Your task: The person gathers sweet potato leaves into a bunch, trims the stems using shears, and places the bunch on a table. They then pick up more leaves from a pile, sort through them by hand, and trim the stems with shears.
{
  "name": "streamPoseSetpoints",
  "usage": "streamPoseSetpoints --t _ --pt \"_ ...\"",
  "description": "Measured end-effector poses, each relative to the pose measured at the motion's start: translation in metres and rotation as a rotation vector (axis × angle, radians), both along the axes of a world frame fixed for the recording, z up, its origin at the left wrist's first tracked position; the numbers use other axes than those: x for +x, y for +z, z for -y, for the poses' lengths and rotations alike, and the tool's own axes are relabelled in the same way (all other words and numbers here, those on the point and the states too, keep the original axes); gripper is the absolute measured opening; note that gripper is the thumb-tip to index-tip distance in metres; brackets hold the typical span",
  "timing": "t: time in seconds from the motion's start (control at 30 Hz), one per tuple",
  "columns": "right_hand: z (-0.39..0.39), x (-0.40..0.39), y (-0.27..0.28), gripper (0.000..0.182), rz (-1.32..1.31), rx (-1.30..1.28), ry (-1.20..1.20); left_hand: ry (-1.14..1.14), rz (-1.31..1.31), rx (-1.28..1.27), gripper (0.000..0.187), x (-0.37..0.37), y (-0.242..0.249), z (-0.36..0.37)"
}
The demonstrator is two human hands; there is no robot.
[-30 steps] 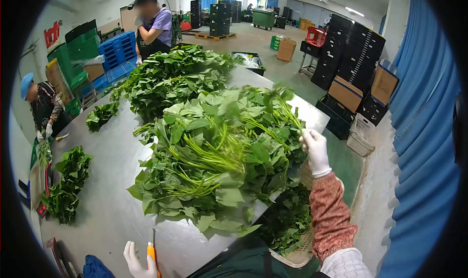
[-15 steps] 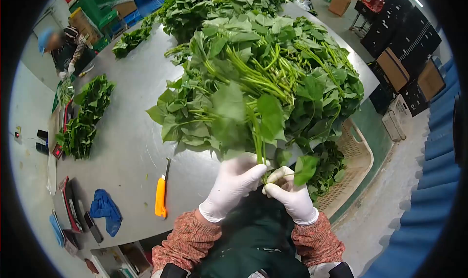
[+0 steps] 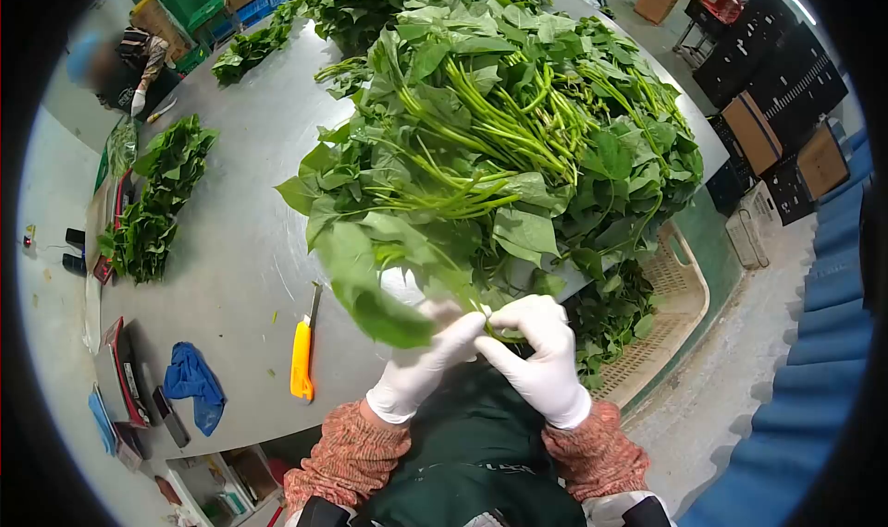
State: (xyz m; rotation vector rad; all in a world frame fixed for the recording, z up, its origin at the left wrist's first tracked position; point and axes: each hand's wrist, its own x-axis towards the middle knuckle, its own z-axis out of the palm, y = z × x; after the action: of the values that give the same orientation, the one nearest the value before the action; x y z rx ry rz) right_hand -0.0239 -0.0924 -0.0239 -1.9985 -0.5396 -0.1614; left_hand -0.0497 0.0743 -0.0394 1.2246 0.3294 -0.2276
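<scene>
My left hand, in a white glove, is closed on the stems of a small bunch of sweet potato leaves. The leaves of this bunch are blurred and lean to the left over the hand. Close beside it, my gloved right hand pinches the stem ends between thumb and fingers. Just beyond both hands a large heap of sweet potato leaves lies on the metal table, its pale green stems lying across the top. Left of my hands lies an orange utility knife with its blade out.
A beige plastic crate holding greens stands at the table's right edge. Bunched greens, a blue cloth and a dark-red scale-like box line the left side. Another person works at the far left.
The held bunch has swung from upright down to the left. My hands have come closer together, and the right hand has moved slightly left. The single leaf beside my right hand no longer shows.
</scene>
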Motion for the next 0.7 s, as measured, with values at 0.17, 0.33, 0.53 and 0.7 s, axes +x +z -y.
streamPoseSetpoints --t 0.17,0.33,0.53,0.7 --pt "-0.021 -0.004 -0.016 0.01 -0.017 0.295 -0.065 0.179 0.082 -0.209 0.02 -0.006 0.001 -0.006" --pt "0.007 0.013 -0.02 0.026 -0.517 1.412 -0.109 0.365 0.069 -0.397 0.01 0.004 -0.002 -0.031" --pt "-0.031 -0.017 -0.025 0.02 -0.866 0.77 -0.007 0.255 0.183 -0.527 0.023 -0.001 -0.022 -0.016" --pt "-0.045 -0.005 -0.016 0.017 -0.936 0.764 0.0 0.306 0.134 -0.348 0.016 -0.009 -0.004 -0.012"
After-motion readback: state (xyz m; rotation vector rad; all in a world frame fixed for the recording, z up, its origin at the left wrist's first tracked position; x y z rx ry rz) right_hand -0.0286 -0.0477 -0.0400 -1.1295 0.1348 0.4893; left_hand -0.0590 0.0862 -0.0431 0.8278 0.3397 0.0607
